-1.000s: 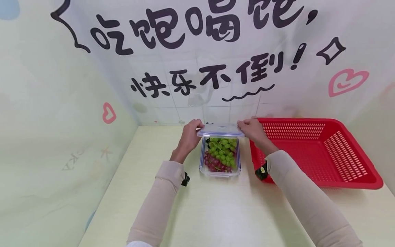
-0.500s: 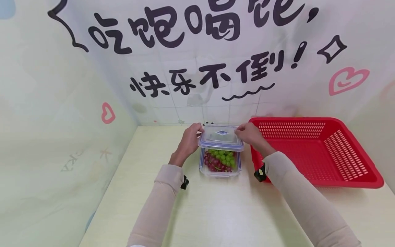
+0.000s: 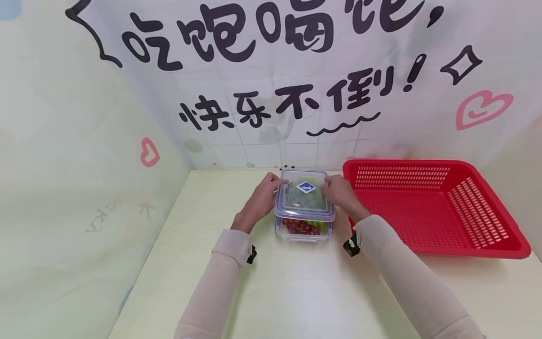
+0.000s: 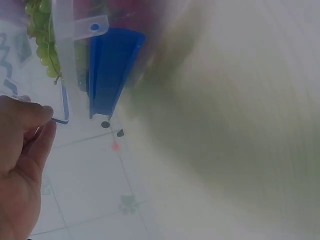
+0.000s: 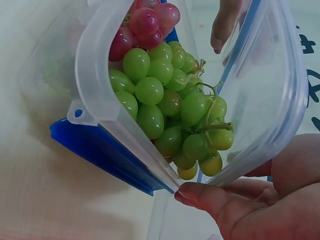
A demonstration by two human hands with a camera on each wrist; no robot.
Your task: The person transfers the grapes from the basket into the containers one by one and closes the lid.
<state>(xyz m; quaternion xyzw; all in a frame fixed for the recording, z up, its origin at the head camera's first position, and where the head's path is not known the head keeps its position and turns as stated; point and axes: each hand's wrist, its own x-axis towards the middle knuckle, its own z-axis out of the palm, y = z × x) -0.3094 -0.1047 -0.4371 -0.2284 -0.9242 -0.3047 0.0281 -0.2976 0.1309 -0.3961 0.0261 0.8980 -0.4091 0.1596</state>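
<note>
A clear plastic food container (image 3: 303, 238) holds red grapes (image 5: 145, 21) and green grapes (image 5: 150, 90) on the light table. Over it lies its see-through lid (image 3: 306, 203), with a blue diamond label. The lid is tilted, leaving a gap at the front where grapes show. On the left side, my left hand (image 3: 262, 197) pinches the lid's edge between thumb and fingers. My right hand (image 3: 340, 193) grips the opposite edge, its thumb right at the container's rim in the right wrist view. Blue side latches (image 4: 112, 70) hang down, unfastened.
A red perforated plastic basket (image 3: 402, 177) stands to the right, close beside my right forearm. Behind the container rises a white wall covering (image 3: 237, 160) with black lettering. The pale table (image 3: 292, 292) extends in front and to the left.
The lid has come down and forward over the container, covering more of the grapes. Both hands moved slightly lower with it, keeping their hold on its sides.
</note>
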